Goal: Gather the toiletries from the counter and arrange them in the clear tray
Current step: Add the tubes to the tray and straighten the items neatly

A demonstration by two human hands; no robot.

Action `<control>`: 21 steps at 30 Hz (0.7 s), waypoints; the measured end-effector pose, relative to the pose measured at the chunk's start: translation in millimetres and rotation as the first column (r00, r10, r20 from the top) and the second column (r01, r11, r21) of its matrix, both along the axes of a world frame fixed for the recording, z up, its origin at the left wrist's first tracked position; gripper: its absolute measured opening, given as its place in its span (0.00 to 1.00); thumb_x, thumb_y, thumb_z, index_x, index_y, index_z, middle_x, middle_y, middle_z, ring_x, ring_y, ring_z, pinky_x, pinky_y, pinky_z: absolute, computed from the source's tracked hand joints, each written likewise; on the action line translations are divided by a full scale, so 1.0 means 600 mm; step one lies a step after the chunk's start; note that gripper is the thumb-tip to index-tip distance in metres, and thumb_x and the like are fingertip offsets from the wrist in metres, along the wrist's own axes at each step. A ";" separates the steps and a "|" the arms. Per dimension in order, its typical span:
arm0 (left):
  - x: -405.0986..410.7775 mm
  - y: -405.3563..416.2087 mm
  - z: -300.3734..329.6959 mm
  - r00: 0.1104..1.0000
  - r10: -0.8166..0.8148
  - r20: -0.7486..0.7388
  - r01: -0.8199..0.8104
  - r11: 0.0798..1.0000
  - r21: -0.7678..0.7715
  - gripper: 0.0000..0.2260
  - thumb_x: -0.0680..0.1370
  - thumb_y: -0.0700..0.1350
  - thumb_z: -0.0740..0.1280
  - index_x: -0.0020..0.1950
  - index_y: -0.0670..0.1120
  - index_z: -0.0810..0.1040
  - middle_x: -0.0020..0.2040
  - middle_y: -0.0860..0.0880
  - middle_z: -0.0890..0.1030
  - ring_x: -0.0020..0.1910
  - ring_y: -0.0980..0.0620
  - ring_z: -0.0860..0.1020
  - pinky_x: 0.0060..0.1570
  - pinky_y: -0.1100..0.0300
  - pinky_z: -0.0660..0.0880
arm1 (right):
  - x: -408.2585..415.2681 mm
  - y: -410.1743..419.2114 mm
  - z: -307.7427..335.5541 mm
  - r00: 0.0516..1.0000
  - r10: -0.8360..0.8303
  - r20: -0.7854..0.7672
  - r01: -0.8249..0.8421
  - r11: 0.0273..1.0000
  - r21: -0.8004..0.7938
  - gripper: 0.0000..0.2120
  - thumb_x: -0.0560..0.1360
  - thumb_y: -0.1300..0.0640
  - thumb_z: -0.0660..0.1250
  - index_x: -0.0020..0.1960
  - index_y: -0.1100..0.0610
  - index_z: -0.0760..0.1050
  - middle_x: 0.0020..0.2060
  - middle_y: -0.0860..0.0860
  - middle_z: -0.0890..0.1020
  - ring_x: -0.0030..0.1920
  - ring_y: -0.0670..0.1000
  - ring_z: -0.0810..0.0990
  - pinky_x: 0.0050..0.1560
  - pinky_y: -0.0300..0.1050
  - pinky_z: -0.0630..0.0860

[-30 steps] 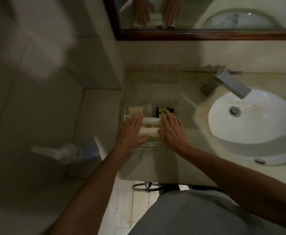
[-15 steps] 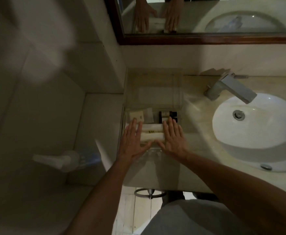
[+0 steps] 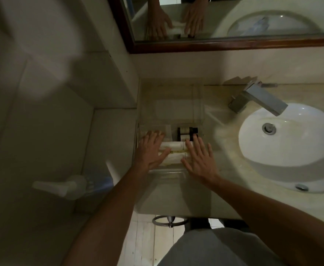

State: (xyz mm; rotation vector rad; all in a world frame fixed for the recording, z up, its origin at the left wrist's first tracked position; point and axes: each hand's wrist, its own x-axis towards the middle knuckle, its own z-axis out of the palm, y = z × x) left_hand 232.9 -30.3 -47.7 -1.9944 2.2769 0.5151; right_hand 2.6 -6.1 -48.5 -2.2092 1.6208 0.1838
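Since a second ago your hands have barely shifted on the tubes, fingers creeping a little toward the back of the tray; the camera has tipped, so everything sits lower in frame. Head view, the only one: your left hand point(image 3: 151, 150) lies flat, fingers spread, over the left ends of the two white tubes point(image 3: 176, 150), thumb across them. Your right hand point(image 3: 200, 160) is flat and spread too, covering their right ends, pinching nothing. Tubes lie side by side inside the clear tray point(image 3: 169, 170) on the counter point(image 3: 224, 166), left of the sink point(image 3: 291, 143). Behind them in the tray sit small dark-capped bottles point(image 3: 187, 133), plus a pale packet under your left fingertips, too dim to name. Mirror point(image 3: 234, 18) repeats both hands. Judgement: gathering looks done, you're squaring up the tubes; no loose toiletries visible on the counter
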 end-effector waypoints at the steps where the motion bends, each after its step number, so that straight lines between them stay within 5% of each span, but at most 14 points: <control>1: 0.002 -0.003 0.003 1.000 -0.018 -0.001 0.018 1.000 -0.002 0.32 0.78 0.67 0.51 0.77 0.52 0.58 0.77 0.46 0.62 0.75 0.42 0.57 0.71 0.46 0.58 | 0.000 -0.002 0.000 1.000 0.005 -0.008 -0.005 1.000 0.008 0.35 0.79 0.33 0.39 0.79 0.50 0.35 0.77 0.55 0.34 0.77 0.55 0.34 0.76 0.60 0.38; 5: 0.013 0.005 0.029 0.999 -0.025 -0.039 0.020 0.993 -0.120 0.33 0.76 0.66 0.57 0.75 0.49 0.62 0.75 0.46 0.63 0.73 0.44 0.61 0.72 0.48 0.58 | 0.000 -0.004 0.004 0.997 -0.028 0.077 0.028 1.000 0.008 0.41 0.77 0.28 0.45 0.79 0.49 0.34 0.78 0.55 0.34 0.78 0.55 0.34 0.76 0.61 0.39; 8: 0.031 0.056 0.041 0.971 0.128 -0.200 -0.173 0.959 -0.225 0.38 0.71 0.66 0.66 0.75 0.50 0.61 0.77 0.43 0.56 0.74 0.43 0.58 0.71 0.48 0.60 | -0.020 0.006 0.016 0.982 -0.064 0.179 0.065 0.998 0.001 0.52 0.69 0.22 0.55 0.79 0.48 0.36 0.78 0.57 0.35 0.78 0.57 0.36 0.76 0.58 0.37; 14: 0.047 0.102 0.032 0.969 0.118 -0.219 -0.108 0.993 0.055 0.53 0.63 0.72 0.71 0.79 0.56 0.46 0.78 0.47 0.40 0.75 0.43 0.53 0.70 0.41 0.63 | -0.042 -0.001 0.014 0.971 -0.107 0.214 0.084 0.990 0.113 0.64 0.59 0.23 0.68 0.79 0.47 0.35 0.78 0.61 0.40 0.78 0.62 0.47 0.75 0.65 0.49; 18: 0.039 0.092 0.031 0.954 0.142 -0.263 -0.118 0.987 0.105 0.56 0.62 0.64 0.77 0.78 0.58 0.43 0.78 0.51 0.36 0.76 0.43 0.48 0.71 0.38 0.60 | -0.042 -0.013 0.010 0.969 -0.102 0.225 0.072 0.988 0.135 0.66 0.58 0.29 0.74 0.79 0.48 0.36 0.76 0.58 0.57 0.74 0.60 0.56 0.74 0.63 0.54; 21: 0.032 0.083 0.033 0.951 0.143 -0.275 -0.128 0.989 0.073 0.56 0.62 0.62 0.78 0.78 0.57 0.44 0.78 0.53 0.36 0.76 0.44 0.48 0.71 0.38 0.60 | -0.051 -0.016 0.013 0.935 -0.131 0.329 0.099 0.989 0.111 0.63 0.59 0.31 0.76 0.79 0.47 0.40 0.74 0.56 0.60 0.72 0.58 0.60 0.73 0.62 0.57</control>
